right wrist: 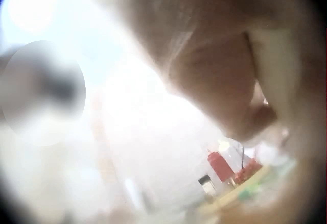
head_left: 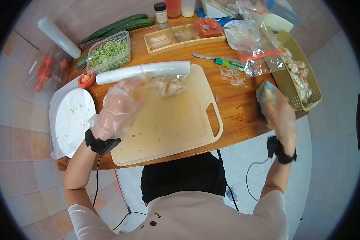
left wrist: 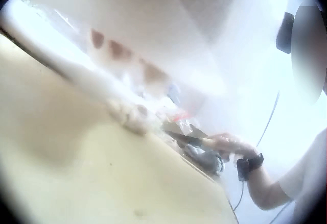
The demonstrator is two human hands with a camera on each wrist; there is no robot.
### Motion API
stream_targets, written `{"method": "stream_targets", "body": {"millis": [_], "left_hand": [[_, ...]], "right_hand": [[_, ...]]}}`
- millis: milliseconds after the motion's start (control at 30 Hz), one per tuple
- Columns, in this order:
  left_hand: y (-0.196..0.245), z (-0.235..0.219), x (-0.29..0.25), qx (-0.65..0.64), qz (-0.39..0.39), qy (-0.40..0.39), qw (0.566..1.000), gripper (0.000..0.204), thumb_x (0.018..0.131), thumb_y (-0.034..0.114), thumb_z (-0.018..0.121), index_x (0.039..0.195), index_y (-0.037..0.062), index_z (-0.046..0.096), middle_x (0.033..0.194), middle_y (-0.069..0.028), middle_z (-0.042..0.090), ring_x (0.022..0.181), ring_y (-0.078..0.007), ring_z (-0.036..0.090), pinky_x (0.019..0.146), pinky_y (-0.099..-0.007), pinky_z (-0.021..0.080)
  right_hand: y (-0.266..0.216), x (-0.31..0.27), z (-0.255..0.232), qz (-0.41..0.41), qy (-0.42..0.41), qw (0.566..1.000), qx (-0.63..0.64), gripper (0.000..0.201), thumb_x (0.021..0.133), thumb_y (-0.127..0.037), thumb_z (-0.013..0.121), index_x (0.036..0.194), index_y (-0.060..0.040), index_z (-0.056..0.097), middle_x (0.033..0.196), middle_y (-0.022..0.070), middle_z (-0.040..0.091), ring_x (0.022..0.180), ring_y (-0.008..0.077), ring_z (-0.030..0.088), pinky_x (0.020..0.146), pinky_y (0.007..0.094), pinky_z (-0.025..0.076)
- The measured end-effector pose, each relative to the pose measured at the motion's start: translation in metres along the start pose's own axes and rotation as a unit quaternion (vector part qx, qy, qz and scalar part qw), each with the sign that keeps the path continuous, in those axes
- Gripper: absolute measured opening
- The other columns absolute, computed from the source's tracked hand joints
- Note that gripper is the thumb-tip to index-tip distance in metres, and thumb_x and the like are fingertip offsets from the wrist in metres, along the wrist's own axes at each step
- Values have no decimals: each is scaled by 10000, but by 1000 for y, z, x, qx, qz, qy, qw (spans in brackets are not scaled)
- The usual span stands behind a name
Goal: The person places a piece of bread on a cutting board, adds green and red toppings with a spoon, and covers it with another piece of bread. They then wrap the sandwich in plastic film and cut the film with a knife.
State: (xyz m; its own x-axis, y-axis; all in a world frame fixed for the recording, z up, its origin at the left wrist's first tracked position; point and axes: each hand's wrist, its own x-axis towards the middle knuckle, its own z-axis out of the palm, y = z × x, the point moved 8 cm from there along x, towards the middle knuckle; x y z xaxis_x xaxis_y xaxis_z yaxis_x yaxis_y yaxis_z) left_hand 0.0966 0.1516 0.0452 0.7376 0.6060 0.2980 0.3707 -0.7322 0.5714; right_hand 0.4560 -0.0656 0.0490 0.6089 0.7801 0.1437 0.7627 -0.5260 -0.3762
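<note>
My left hand (head_left: 118, 106), in a clear plastic glove, is over the left part of the pale cutting board (head_left: 176, 120) with its fingers extended. Just past its fingertips, a small pale and brown piece of meat (head_left: 171, 87) lies at the board's far edge. Over on the right, my bare right hand (head_left: 282, 118) grips a knife by its pale handle (head_left: 269, 95). The dark blade (left wrist: 179, 135) shows in the left wrist view. A grey-blue cloth (head_left: 262, 105) lies below that hand. The handle (right wrist: 278, 66) also crosses the palm in the right wrist view.
A roll of plastic wrap (head_left: 156, 69) lies along the board's back. At left are a white plate (head_left: 75, 120), a cut tomato (head_left: 86, 80) and a tub of chopped greens (head_left: 110, 53). A basket of meat (head_left: 314, 90) stands right; a second knife (head_left: 203, 56) lies behind the board.
</note>
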Motion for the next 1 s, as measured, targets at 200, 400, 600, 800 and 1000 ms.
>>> {"method": "stream_targets", "body": {"millis": [200, 400, 600, 800, 1000], "left_hand": [[20, 22, -10, 61, 92, -71, 991, 478, 864, 90, 695, 1326, 25, 593, 1291, -166, 629, 1063, -318, 630, 943, -381, 493], [53, 64, -6, 359, 123, -73, 922, 465, 931, 249, 619, 1331, 14, 597, 1412, -170, 587, 766, -288, 656, 707, -384, 529], [64, 87, -1, 499, 150, -76, 850, 524, 952, 262, 575, 1368, -56, 570, 1417, -232, 583, 681, -187, 605, 608, -331, 476], [60, 87, 3, 503, 146, -68, 849, 552, 924, 232, 593, 1404, -35, 541, 1363, -216, 610, 699, -196, 626, 615, -321, 479], [49, 75, 23, 456, 61, -66, 885, 538, 926, 251, 604, 1400, 7, 533, 1231, -144, 655, 685, -192, 608, 605, -312, 463]], "right_hand": [[-8, -53, -43, 142, -63, 969, 190, 401, 944, -237, 615, 1272, -6, 620, 917, 102, 684, 593, 152, 542, 560, 301, 465], [-76, -25, -27, -99, -98, 970, 200, 287, 938, -206, 606, 1155, -21, 639, 1022, 106, 710, 731, 226, 615, 692, 349, 507], [-160, 29, -8, -405, -73, 910, -47, 305, 961, -393, 643, 1088, -121, 692, 943, 127, 717, 871, 344, 681, 726, 445, 544], [-200, 56, 13, -499, -107, 846, -155, 259, 962, -369, 631, 1021, -125, 692, 916, 92, 715, 867, 307, 705, 694, 440, 571], [-213, 72, 32, -515, -138, 825, -188, 259, 968, -365, 617, 973, -112, 672, 913, 87, 720, 840, 300, 716, 663, 450, 571]]}}
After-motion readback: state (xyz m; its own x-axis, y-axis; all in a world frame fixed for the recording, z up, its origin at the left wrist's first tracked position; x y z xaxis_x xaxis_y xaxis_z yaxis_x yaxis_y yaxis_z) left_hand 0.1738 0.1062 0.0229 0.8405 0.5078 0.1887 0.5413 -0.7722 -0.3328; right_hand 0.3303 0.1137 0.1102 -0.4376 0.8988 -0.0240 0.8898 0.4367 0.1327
